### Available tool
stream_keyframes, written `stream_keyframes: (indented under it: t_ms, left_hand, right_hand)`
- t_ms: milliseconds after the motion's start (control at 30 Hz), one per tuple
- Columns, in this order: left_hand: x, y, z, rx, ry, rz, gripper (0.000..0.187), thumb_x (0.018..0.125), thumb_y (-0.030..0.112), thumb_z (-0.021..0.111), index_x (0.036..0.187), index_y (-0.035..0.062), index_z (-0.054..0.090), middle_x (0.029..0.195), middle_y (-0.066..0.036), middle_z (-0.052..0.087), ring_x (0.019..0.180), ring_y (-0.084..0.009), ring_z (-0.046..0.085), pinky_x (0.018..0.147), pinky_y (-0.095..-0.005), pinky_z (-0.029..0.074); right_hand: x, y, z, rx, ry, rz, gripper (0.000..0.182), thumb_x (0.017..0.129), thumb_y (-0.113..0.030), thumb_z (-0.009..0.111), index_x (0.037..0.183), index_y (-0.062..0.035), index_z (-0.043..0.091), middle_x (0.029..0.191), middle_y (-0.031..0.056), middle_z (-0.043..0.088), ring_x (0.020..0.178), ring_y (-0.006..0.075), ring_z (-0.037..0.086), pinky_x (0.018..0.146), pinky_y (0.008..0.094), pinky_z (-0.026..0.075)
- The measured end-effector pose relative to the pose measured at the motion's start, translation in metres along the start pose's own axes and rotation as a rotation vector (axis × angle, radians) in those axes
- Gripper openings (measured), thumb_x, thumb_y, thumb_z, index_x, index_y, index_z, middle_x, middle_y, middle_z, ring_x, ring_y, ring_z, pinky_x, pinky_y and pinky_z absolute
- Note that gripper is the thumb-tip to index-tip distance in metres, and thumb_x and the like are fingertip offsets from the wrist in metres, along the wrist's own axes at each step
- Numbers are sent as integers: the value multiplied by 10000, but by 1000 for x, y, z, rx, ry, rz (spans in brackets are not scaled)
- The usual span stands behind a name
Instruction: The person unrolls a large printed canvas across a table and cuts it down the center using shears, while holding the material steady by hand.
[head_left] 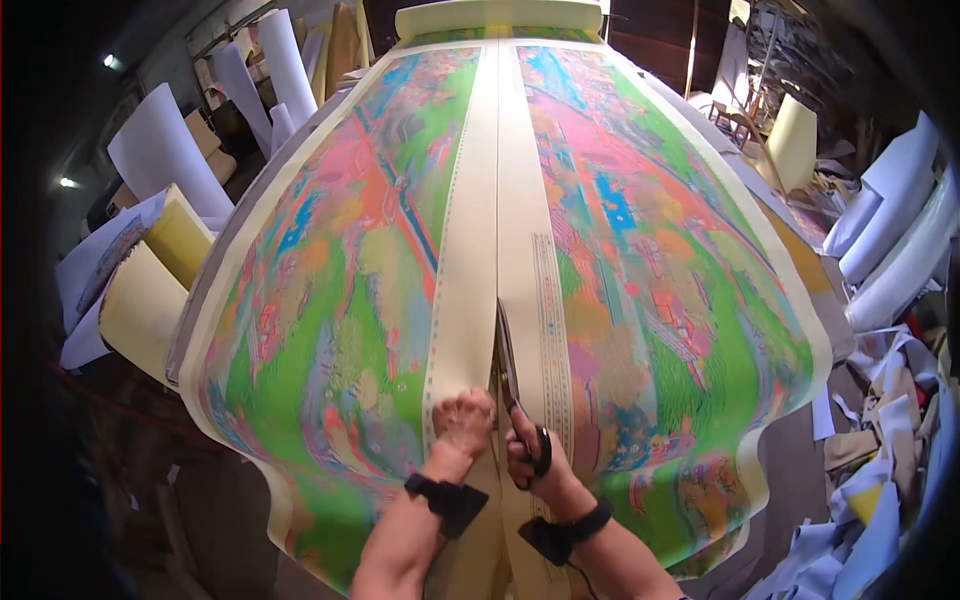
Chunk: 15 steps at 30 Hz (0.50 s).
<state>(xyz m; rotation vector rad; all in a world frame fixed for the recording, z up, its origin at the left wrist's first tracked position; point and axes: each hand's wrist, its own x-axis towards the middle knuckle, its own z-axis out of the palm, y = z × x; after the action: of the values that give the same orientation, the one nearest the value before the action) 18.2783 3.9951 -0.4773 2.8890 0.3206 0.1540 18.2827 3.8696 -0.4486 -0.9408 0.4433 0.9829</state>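
A long printed sheet (470,200) with colourful green, pink and blue patterns in two side-by-side panels runs away from me over a table. Down its plain middle margin goes a thin line, and the sheet is split from the scissors towards me. My right hand (535,460) grips a pair of black-handled scissors (506,350), their blades pointing away along this line at the end of the split. Just left of the gap, my left hand (464,422) is closed at the cut edge of the left panel, its fingertips partly hidden. Dark bands circle both wrists.
A roll (498,17) lies across the table's far end. Rolled white sheets (165,150) and a yellowish roll (150,300) stand on the left. On the right are more white rolls (885,200) and a heap of scraps (870,490). The sheet's near end droops over the table edge.
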Motion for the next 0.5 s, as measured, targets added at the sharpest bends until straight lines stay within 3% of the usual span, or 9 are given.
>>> stream_keyframes:
  t_ms: [300,433,500]
  left_hand:
    - [9,-6,19,-115,-18,-14,148,631,196,542,549,86,485,501,-102,501,444,-253,503,408,-359,375]
    - [18,-3,21,-137,-128,-22,147,650,184,510,536,100,470,490,-96,505,425,-246,515,389,-357,398]
    - [24,-6,35,-162,-109,-27,174,625,175,529,483,109,452,448,-87,493,396,-250,503,373,-376,395]
  right_hand:
    - [24,-13,8,-92,90,-46,237,759,-260,510,657,-67,417,437,-34,354,282,56,296,255,200,214]
    - [76,-75,28,8,87,-84,281,757,-213,525,552,-127,354,399,-75,293,260,30,247,242,185,159]
    - [113,-118,33,-49,49,-70,278,745,-305,522,628,-83,403,413,-46,326,263,55,281,244,198,195]
